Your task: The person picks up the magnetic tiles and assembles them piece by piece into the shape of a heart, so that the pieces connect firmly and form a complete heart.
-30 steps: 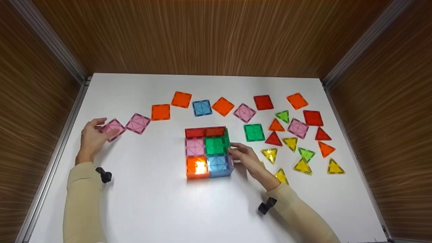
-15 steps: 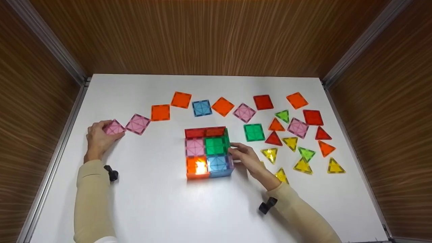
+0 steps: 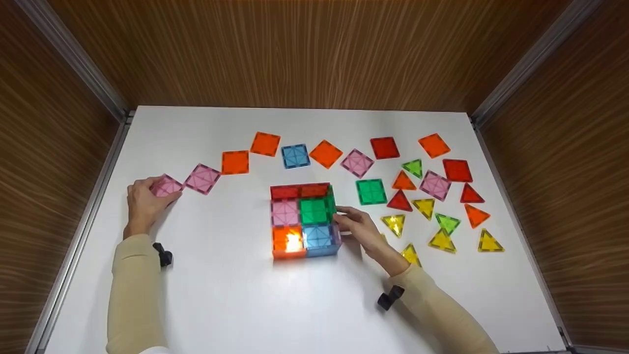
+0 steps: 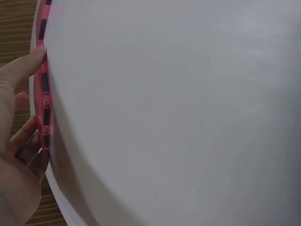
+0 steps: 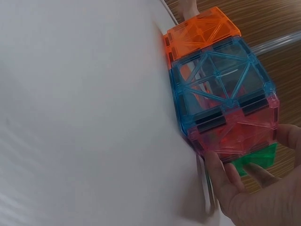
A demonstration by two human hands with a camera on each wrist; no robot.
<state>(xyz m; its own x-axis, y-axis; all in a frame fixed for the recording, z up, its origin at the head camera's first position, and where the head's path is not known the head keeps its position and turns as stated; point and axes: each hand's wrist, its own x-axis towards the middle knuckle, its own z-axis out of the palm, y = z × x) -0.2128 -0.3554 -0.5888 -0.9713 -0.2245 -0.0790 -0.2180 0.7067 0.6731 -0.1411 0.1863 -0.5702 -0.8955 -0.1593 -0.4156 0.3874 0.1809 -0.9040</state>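
In the head view my left hand (image 3: 147, 202) pinches a pink magnetic tile (image 3: 167, 185) at the far left, thumb on its near edge. The left wrist view shows this pink tile (image 4: 45, 89) edge-on, with the thumb on one part and fingertips further along. At the table's middle stands a box (image 3: 314, 212) of joined magnetic tiles, with red, pink, green, orange and blue panels. My right hand (image 3: 366, 233) rests its fingertips against the box's right side. In the right wrist view, the fingers (image 5: 215, 170) touch around the pink side panel (image 5: 242, 134).
Beside the held tile lies another pink tile (image 3: 203, 179), leading a row of orange, blue and pink squares along the back. A green square (image 3: 371, 191) lies right of the box. Several triangles, such as a yellow one (image 3: 442, 241), spread across the right. Wood-grain walls (image 3: 295, 54) enclose the table.
My left hand has moved slightly right and taken the pink tile between thumb and fingers, covering more of its near side. The right hand and the box have stayed in place.
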